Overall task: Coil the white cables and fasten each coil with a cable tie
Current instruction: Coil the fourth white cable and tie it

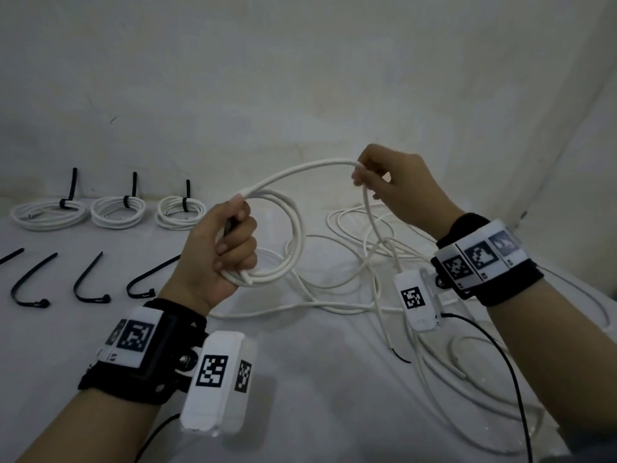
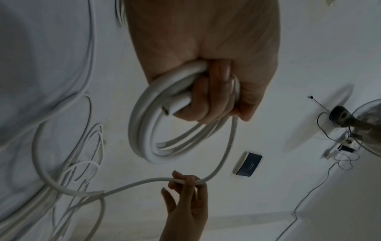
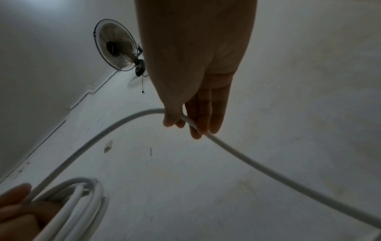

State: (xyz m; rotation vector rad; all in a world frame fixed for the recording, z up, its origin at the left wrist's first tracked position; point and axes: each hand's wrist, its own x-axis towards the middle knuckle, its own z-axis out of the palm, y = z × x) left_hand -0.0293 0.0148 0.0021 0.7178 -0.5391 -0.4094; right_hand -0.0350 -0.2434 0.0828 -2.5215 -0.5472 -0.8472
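Observation:
My left hand (image 1: 230, 245) grips a part-wound coil of white cable (image 1: 287, 242) above the table; the same coil (image 2: 144, 130) hangs from my curled fingers (image 2: 214, 91) in the left wrist view. From the coil a strand arcs right to my right hand (image 1: 377, 182), which pinches it between thumb and fingers (image 3: 198, 120). The free length (image 3: 268, 169) drops to a loose tangle of white cables (image 1: 360, 262) on the table. Three finished coils (image 1: 118, 212) with black ties lie at the back left. Several loose black cable ties (image 1: 88, 285) lie in front of them.
The white table (image 1: 300, 379) meets a pale wall behind. A thin black wire (image 1: 500, 355) runs from my right wrist camera across the lower right. A wall fan (image 3: 117, 48) and a dark wall panel (image 2: 248, 163) show in the wrist views.

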